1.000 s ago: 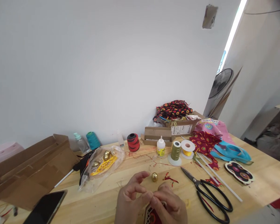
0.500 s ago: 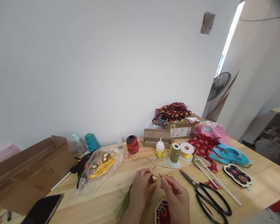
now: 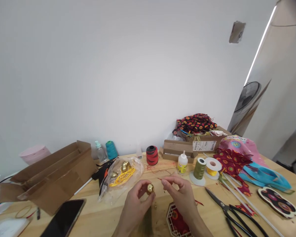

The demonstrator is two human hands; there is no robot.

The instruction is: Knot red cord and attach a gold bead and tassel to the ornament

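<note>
Between the thumb and fingers of my left hand (image 3: 136, 204) is a small round gold bell (image 3: 150, 188), its holed side facing me. My right hand (image 3: 179, 194) pinches a thin red cord (image 3: 159, 179), whose tip points at the bell from a short gap away. A green tassel (image 3: 148, 221) hangs below the bell, smeared by motion. Under my right wrist lies an octagonal lattice frame (image 3: 171, 221) with red patterned fabric inside, partly covered by the hand. Black-handled scissors (image 3: 227, 209) lie to the right.
A glue bottle (image 3: 182, 163), a green thread spool (image 3: 199, 169) and a red-black spool (image 3: 152, 156) stand behind. A plastic bag (image 3: 134, 169) with gold bells and yellow cord lies left, beside a cardboard box (image 3: 61, 179) and a phone (image 3: 64, 219). White rods (image 3: 256, 207) lie right.
The view has turned left, so the table's things sit farther right. My left hand has moved left with the bell, widening the gap to the red cord in my right hand.
</note>
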